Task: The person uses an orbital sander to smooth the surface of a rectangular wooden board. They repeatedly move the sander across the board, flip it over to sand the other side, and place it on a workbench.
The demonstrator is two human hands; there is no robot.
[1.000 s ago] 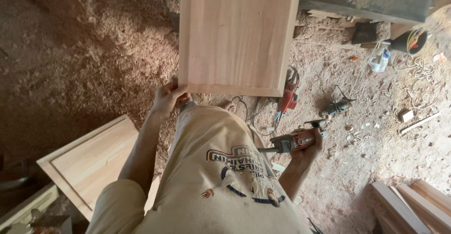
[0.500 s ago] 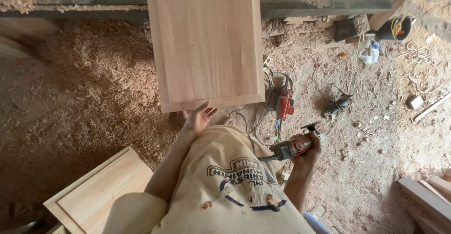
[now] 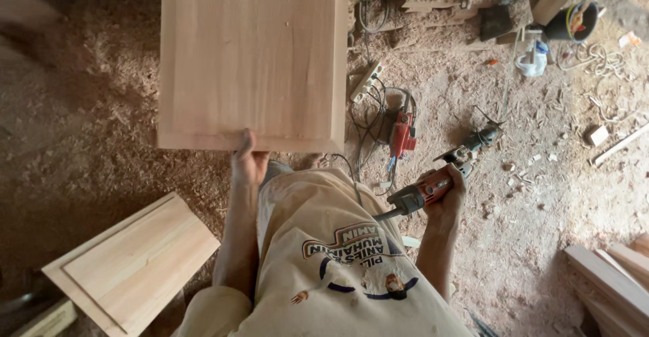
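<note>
A large pale wooden panel fills the upper middle of the head view. My left hand grips its near edge, thumb on top. Lower to the right, my right hand is closed around an orange and grey handheld power tool, whose nose points left toward my beige shirt.
A second framed wooden panel lies at the lower left on the sawdust floor. A red power tool, a power strip with cables and a dark grinder lie on the ground. Stacked boards sit at lower right.
The view has shifted so the big panel sits more to the left and closer. My left hand moved along its near edge and now clasps it. The right hand still holds the tool.
</note>
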